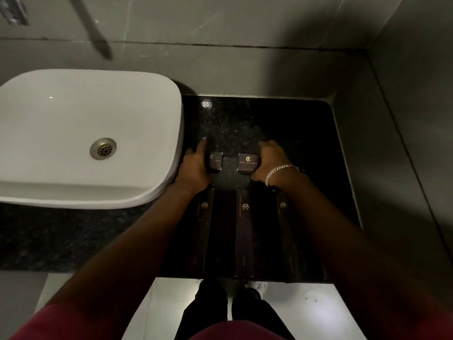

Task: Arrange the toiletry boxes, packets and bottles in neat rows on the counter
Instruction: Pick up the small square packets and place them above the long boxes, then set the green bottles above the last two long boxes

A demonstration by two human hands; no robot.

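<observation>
Two small dark boxes with gold logos sit on the black granite counter [245,119]. My left hand [196,165] grips the left small box [215,161] from its left side, index finger stretched forward. My right hand [272,160], with a silver bracelet at the wrist, grips the right small box [248,162] from its right side. Nearer the front edge lie three long dark boxes side by side: the left long box [203,231], the middle long box [245,231], and the right long box [285,217], which my right forearm partly covers.
A white basin [73,133] with a metal drain stands left of the boxes, almost touching my left hand. Grey tiled walls close in the counter at the back and right. A chrome tap spout [93,28] hangs above the basin. Floor and my legs show below.
</observation>
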